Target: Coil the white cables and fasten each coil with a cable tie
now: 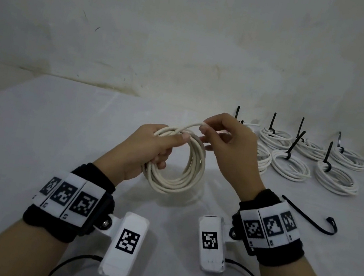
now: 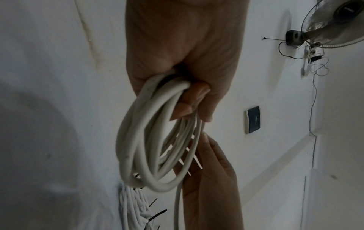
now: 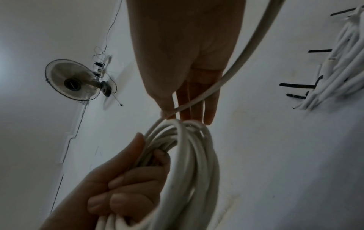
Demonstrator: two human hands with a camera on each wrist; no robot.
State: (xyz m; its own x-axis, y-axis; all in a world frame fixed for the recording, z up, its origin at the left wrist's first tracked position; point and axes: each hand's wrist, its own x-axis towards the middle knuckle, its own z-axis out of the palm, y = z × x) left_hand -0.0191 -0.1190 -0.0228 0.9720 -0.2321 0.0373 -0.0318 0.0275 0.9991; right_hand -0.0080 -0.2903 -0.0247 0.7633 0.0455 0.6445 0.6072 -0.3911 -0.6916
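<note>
I had the coil (image 1: 178,161) of white cable up in the air above the counter (image 1: 45,127), well clear of its surface, with my left hand (image 1: 150,149) wrapped round the gathered loops, thumb pressing them from above and the fingers (image 3: 135,183) curled under. My right hand (image 1: 228,143) pinched the loose run of cable (image 3: 199,99) between thumb and forefinger just beside the top of the coil, the other fingers fairly straight. Whether a long tail remained below I could not tell from the head view, though the left wrist view showed one strand hanging straight down past the loops. To my right lay the finished coils (image 1: 335,178), each cinched with a black tie standing up, and a single loose cable tie (image 1: 307,219) lay on the counter near my right wrist. The risk as I judged it was in the changeover: the cable looked stiff and springy, so when the right hand let go to fetch the tie, the last turn could spring off and the loops fan apart if the left grip slackened. The loops were already uneven in size, which might let a strand escape the tie. Reaching for the tie could also drag the hanging strand across the counter.
</note>
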